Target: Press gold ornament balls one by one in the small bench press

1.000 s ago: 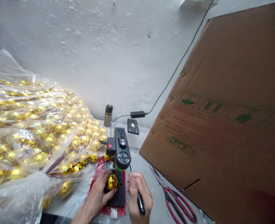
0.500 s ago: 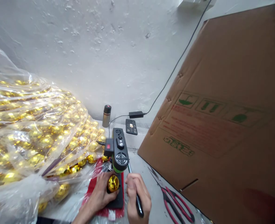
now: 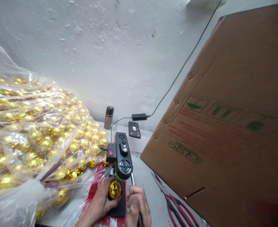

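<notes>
A small black bench drill press (image 3: 122,156) with a red switch stands on its black base (image 3: 120,205) over a red mat. My left hand (image 3: 101,201) is closed round a gold faceted ball (image 3: 114,189) and holds it on the base under the drill head. My right hand (image 3: 137,205) is wrapped round the press's lever handle (image 3: 132,179) at the right of the machine. A big clear plastic bag (image 3: 32,132) of several more gold balls lies to the left.
A large brown cardboard sheet (image 3: 226,126) leans at the right. Red-handled scissors (image 3: 176,208) lie beside the press. At the wall stand a small metal canister (image 3: 109,117), a black remote (image 3: 134,129) and a black power adapter (image 3: 139,117) with its cable.
My right hand has drawn the lever handle down towards me and the drill head sits lower over the ball. My left hand stays on the ball.
</notes>
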A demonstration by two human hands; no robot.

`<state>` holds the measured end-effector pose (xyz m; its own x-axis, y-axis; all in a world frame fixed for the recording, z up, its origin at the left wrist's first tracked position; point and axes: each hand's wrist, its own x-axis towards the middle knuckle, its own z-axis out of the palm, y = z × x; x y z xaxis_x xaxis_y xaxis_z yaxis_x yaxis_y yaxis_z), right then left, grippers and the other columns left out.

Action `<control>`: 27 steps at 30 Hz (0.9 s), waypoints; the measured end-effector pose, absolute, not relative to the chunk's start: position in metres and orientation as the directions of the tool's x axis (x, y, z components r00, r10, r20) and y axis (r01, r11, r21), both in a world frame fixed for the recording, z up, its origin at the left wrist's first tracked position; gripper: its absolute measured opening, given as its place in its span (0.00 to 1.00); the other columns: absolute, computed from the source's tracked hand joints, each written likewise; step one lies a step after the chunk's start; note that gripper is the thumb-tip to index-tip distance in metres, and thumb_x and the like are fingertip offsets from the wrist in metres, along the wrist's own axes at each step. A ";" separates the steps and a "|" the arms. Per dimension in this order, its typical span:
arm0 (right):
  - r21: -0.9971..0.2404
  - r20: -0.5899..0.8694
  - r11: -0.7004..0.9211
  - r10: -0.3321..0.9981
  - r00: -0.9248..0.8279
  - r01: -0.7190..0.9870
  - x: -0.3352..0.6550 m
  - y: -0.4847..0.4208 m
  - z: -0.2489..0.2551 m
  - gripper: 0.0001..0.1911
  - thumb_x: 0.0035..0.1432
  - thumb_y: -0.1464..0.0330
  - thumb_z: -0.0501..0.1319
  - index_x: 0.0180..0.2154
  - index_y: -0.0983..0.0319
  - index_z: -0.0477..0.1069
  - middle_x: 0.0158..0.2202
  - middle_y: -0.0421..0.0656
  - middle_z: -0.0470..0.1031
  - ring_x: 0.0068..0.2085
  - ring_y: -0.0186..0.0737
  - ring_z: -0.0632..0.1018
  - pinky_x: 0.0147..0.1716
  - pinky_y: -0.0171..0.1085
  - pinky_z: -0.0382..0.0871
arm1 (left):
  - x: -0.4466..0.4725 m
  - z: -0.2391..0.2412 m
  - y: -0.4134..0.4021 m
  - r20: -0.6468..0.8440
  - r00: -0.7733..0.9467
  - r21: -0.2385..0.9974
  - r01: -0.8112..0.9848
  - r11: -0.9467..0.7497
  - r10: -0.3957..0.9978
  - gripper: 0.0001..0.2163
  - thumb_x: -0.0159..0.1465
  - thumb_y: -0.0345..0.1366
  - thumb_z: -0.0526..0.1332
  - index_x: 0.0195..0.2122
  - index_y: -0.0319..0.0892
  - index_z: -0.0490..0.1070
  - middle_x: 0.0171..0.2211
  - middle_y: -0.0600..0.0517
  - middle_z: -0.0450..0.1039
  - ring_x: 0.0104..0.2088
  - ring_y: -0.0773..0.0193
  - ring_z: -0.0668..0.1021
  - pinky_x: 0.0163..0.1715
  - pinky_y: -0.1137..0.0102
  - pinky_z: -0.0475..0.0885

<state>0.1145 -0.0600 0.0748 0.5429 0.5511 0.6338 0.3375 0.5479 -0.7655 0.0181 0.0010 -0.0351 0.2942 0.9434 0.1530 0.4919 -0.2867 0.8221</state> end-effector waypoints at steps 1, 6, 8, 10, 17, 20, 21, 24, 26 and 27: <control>-0.766 0.632 0.546 0.545 0.552 0.338 0.114 -0.059 0.075 0.21 0.77 0.66 0.52 0.27 0.59 0.61 0.30 0.35 0.65 0.30 0.33 0.66 0.32 0.35 0.59 | 0.018 -0.035 0.001 0.156 0.294 0.822 0.491 -0.289 0.943 0.20 0.58 0.41 0.69 0.52 0.43 0.76 0.47 0.42 0.80 0.49 0.43 0.80 0.52 0.50 0.76; -0.752 0.645 0.560 0.517 0.563 0.347 0.111 -0.057 0.077 0.21 0.77 0.67 0.53 0.27 0.59 0.60 0.29 0.35 0.63 0.30 0.33 0.65 0.32 0.36 0.58 | 0.018 -0.034 0.001 0.154 0.305 0.824 0.485 -0.292 0.940 0.20 0.58 0.40 0.70 0.51 0.44 0.76 0.47 0.43 0.80 0.49 0.44 0.80 0.52 0.51 0.76; -0.751 0.645 0.564 0.510 0.569 0.345 0.110 -0.057 0.077 0.21 0.77 0.67 0.53 0.27 0.59 0.60 0.29 0.35 0.63 0.30 0.33 0.65 0.33 0.36 0.58 | 0.018 -0.034 0.001 0.148 0.307 0.826 0.485 -0.288 0.940 0.20 0.58 0.39 0.70 0.51 0.44 0.76 0.47 0.43 0.80 0.49 0.44 0.79 0.52 0.51 0.76; -0.746 0.648 0.570 0.506 0.569 0.344 0.110 -0.057 0.075 0.21 0.77 0.67 0.53 0.27 0.59 0.60 0.29 0.35 0.63 0.30 0.34 0.65 0.33 0.37 0.58 | 0.019 -0.033 0.001 0.138 0.310 0.825 0.490 -0.282 0.941 0.20 0.58 0.39 0.70 0.51 0.44 0.76 0.47 0.43 0.80 0.50 0.44 0.79 0.52 0.51 0.76; -0.734 0.671 0.575 0.531 0.517 0.362 0.118 -0.056 0.063 0.20 0.77 0.67 0.52 0.28 0.58 0.61 0.29 0.36 0.65 0.31 0.35 0.67 0.38 0.37 0.63 | 0.018 -0.033 0.001 0.133 0.315 0.829 0.485 -0.280 0.940 0.20 0.59 0.41 0.69 0.52 0.43 0.75 0.48 0.42 0.80 0.50 0.43 0.78 0.53 0.49 0.75; -0.720 0.689 0.577 0.526 0.499 0.386 0.121 -0.056 0.058 0.19 0.77 0.68 0.51 0.28 0.57 0.62 0.29 0.35 0.66 0.31 0.35 0.69 0.47 0.39 0.65 | 0.018 -0.034 0.002 0.138 0.311 0.831 0.481 -0.281 0.940 0.21 0.59 0.42 0.70 0.52 0.43 0.75 0.48 0.41 0.80 0.50 0.43 0.78 0.53 0.49 0.75; -0.719 0.690 0.576 0.526 0.497 0.389 0.122 -0.056 0.057 0.19 0.77 0.68 0.51 0.29 0.57 0.62 0.30 0.35 0.67 0.32 0.35 0.69 0.48 0.39 0.65 | 0.018 -0.035 0.002 0.139 0.311 0.830 0.481 -0.282 0.940 0.21 0.59 0.43 0.70 0.53 0.43 0.76 0.48 0.41 0.80 0.50 0.43 0.78 0.53 0.49 0.75; -0.715 0.695 0.578 0.520 0.497 0.394 0.121 -0.055 0.056 0.19 0.76 0.68 0.51 0.29 0.57 0.63 0.30 0.35 0.67 0.32 0.36 0.69 0.48 0.39 0.65 | 0.019 -0.037 0.003 0.144 0.309 0.829 0.482 -0.285 0.940 0.22 0.59 0.43 0.70 0.53 0.44 0.76 0.49 0.41 0.80 0.50 0.43 0.79 0.53 0.49 0.75; -0.706 0.702 0.586 0.504 0.503 0.398 0.119 -0.054 0.055 0.19 0.77 0.68 0.51 0.29 0.57 0.62 0.30 0.35 0.67 0.32 0.35 0.69 0.47 0.39 0.65 | 0.019 -0.038 0.003 0.154 0.304 0.829 0.479 -0.290 0.940 0.22 0.59 0.43 0.70 0.54 0.43 0.76 0.49 0.41 0.80 0.50 0.42 0.79 0.54 0.48 0.75; -0.702 0.705 0.591 0.494 0.509 0.398 0.119 -0.052 0.055 0.19 0.77 0.68 0.51 0.29 0.57 0.62 0.30 0.35 0.67 0.32 0.35 0.69 0.46 0.39 0.65 | 0.019 -0.038 0.003 0.160 0.301 0.829 0.477 -0.293 0.940 0.22 0.59 0.43 0.70 0.54 0.43 0.76 0.48 0.41 0.80 0.50 0.42 0.79 0.54 0.48 0.75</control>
